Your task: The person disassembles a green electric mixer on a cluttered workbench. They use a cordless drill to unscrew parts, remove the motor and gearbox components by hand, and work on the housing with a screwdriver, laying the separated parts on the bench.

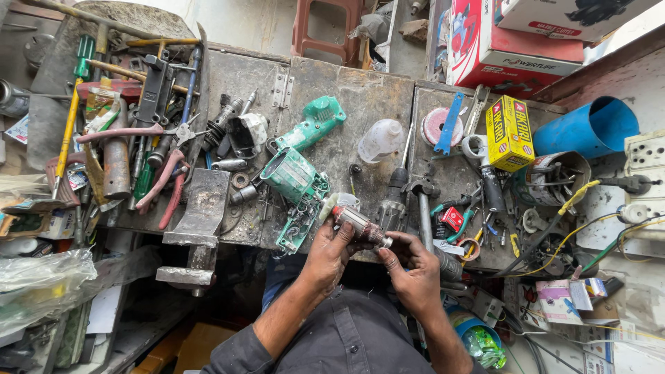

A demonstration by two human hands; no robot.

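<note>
My left hand (327, 253) grips a motor armature (357, 222) with a copper winding and a white fan end, held over the near edge of the workbench (360, 104). My right hand (410, 263) pinches the armature's metal shaft end from the right. Just beyond my hands lies an opened green power tool housing (294, 176), its green handle half (315, 121) farther back. Both hands are close together at the bench's front edge.
Pliers, screwdrivers and cutters (138, 138) pile on the left. A steel block (201, 208) sits front left. A clear plastic cup (379, 140), a yellow box (509, 131), a blue pipe piece (585, 128), wires and wall sockets (644, 180) crowd the right.
</note>
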